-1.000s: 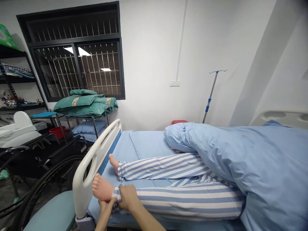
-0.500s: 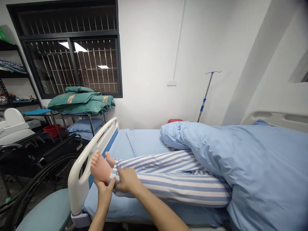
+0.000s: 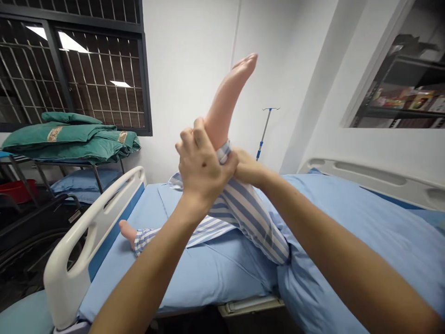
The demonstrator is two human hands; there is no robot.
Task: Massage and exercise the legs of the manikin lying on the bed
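A smooth-skinned leg, apparently a manikin's, is raised above the bed, its bare foot [image 3: 229,97] pointing up and to the right. My left hand [image 3: 201,162] is wrapped around the heel and ankle. Partly behind it, my right hand [image 3: 246,167] grips the lower leg by the trouser cuff [image 3: 224,150]; its fingertips are hidden. The blue-and-white striped trouser leg [image 3: 257,222] bends at the knee, low near the quilt. The other foot [image 3: 127,230] lies on the blue sheet [image 3: 215,273] near the bed's foot end.
A white footboard [image 3: 69,250] stands at the left, with a wheelchair [image 3: 34,250] beyond it. A blue quilt [image 3: 347,222] covers the right side of the bed. Behind are an IV pole [image 3: 264,132] and a rack with folded green bedding [image 3: 76,139].
Both hands have lifted the nearer leg off the mattress, up and to the right, bending its knee. The left hand has shifted around the heel. The view has turned right.
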